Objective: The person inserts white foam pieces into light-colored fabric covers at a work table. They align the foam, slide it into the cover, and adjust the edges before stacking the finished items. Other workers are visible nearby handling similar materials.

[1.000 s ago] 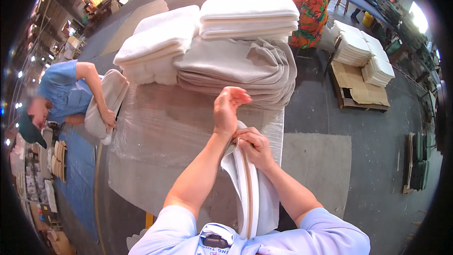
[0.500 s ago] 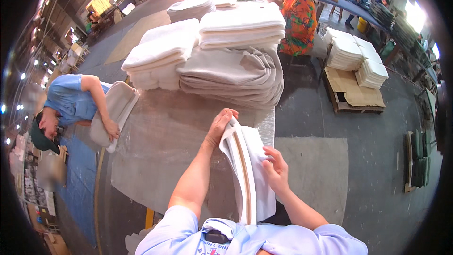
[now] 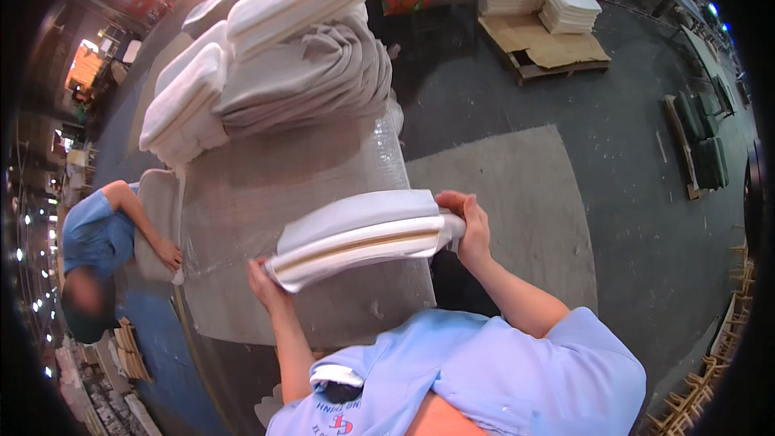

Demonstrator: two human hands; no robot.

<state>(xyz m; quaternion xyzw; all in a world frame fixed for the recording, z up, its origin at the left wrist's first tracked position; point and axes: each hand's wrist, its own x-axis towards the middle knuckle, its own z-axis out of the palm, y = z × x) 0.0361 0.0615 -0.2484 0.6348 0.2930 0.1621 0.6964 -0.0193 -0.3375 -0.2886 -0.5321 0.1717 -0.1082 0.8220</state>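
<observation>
Gripping again, the right hand holds the pad, now crosswise.

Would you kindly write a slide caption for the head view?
Left hand and right hand hold a white, tan-striped piece by opposite ends at a table bearing fabric stacks.

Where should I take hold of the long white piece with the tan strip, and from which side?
Best gripped at both ends, from left and right, I'd judge: the white piece is long, slightly bowed and held crosswise, with the left hand at one end and the right hand at the other.
</observation>
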